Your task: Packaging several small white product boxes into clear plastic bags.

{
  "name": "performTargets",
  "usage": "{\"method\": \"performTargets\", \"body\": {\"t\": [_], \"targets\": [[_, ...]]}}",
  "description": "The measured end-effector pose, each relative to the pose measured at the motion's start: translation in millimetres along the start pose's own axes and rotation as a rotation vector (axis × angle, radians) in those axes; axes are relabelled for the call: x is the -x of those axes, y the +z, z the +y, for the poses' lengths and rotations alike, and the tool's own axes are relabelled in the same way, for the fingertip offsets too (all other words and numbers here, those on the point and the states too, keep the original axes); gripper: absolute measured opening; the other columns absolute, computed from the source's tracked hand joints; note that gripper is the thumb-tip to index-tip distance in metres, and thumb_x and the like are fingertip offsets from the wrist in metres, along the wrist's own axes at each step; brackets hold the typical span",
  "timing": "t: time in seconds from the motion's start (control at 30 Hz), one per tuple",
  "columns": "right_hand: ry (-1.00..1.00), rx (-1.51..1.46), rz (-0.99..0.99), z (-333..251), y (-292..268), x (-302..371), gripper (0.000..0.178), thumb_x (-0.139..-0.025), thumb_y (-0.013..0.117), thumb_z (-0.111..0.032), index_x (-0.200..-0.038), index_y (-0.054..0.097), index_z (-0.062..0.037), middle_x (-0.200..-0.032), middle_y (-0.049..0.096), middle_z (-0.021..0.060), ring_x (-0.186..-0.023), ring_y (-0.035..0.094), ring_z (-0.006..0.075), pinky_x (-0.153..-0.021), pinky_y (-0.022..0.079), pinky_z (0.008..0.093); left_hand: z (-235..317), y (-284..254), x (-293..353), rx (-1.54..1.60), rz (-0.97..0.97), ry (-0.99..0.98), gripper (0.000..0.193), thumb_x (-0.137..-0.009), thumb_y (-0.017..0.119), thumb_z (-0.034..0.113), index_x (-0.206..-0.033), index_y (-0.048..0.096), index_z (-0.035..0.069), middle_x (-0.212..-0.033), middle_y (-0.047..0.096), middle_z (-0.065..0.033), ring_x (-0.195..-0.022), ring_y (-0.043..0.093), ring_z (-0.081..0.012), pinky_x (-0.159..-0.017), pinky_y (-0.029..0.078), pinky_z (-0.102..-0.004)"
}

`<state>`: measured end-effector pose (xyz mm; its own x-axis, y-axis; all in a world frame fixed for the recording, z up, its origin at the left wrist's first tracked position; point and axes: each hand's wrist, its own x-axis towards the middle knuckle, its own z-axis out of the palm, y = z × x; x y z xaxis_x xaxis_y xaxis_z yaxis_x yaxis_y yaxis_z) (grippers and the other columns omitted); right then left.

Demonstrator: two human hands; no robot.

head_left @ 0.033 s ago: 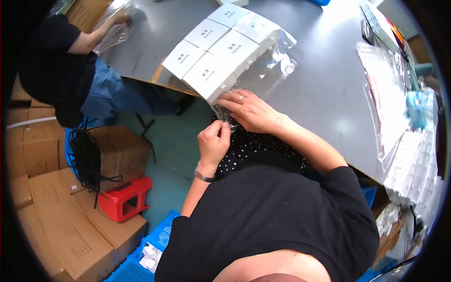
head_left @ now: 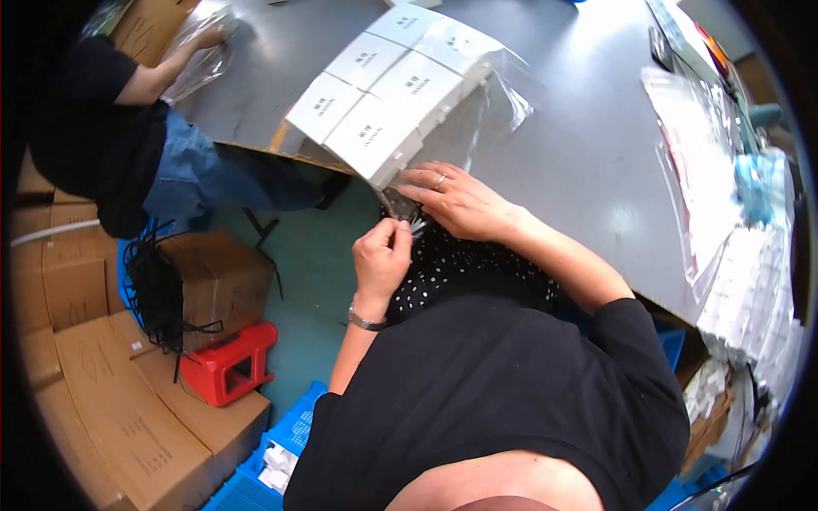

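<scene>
Several small white boxes (head_left: 417,81) lie together in a block at the near table edge, inside a clear plastic bag (head_left: 503,106) whose loose film spreads to their right. My left hand (head_left: 381,260) is closed in a pinch on the gathered end of the bag, just off the table edge. Against the film by the nearest box lies my right hand (head_left: 460,200), its fingers stretched out and a ring on one of them. What is under its fingertips is hidden.
A co-worker's hand (head_left: 209,38) handles another clear bag at the far left. Clear plastic bags (head_left: 694,170) are piled on the grey table (head_left: 588,187) at right. Cardboard boxes (head_left: 128,409), a red stool (head_left: 226,366) and a blue crate (head_left: 298,417) stand at lower left.
My left hand has shifted slightly left with the bag end. The boxes sit a little further left in the picture, and the loose film at their right has changed shape.
</scene>
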<state>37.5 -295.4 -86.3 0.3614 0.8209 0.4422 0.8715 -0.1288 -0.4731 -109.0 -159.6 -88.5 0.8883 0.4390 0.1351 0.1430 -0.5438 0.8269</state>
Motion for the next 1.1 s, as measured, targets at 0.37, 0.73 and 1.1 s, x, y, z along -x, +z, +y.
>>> {"method": "performTargets", "body": {"t": [0.37,0.73,1.1], "targets": [[-0.041,-0.055,-0.202,35.8,-49.4,30.3,0.010,-0.085,0.069,-0.016,-0.093,0.068,-0.0089,-0.096,0.061,0.0058,-0.094,0.057,0.0281,-0.085,0.050,0.0383,41.4,-16.5,-125.0,-0.515,0.132,0.633,0.060,-0.082,0.076,0.034,-0.135,0.055,0.012,-0.135,0.056,-0.0148,-0.130,0.046,-0.0368,-0.108,0.036,-0.0475],[-0.225,-0.013,-0.163,24.9,-5.1,-14.3,0.015,-0.084,0.070,-0.017,-0.094,0.067,-0.0068,-0.094,0.061,0.0074,-0.090,0.058,0.0276,-0.080,0.050,0.0384,13.4,-14.3,-176.3,-0.775,-0.019,0.760,0.067,-0.086,0.070,0.041,-0.143,0.048,0.013,-0.144,0.050,-0.0141,-0.134,0.044,-0.0388,-0.110,0.036,-0.0475],[0.004,-0.277,-0.042,-0.1,23.5,-27.6,0.014,-0.082,0.070,-0.015,-0.094,0.068,-0.0074,-0.088,0.063,0.0090,-0.088,0.063,0.0314,-0.082,0.051,0.0408,-32.7,-20.6,-42.7,0.659,-0.125,-0.527,0.030,-0.095,0.065,0.024,-0.099,0.068,-0.006,-0.091,0.072,-0.0170,-0.079,0.072,-0.0237,-0.076,0.060,-0.0363]]}}
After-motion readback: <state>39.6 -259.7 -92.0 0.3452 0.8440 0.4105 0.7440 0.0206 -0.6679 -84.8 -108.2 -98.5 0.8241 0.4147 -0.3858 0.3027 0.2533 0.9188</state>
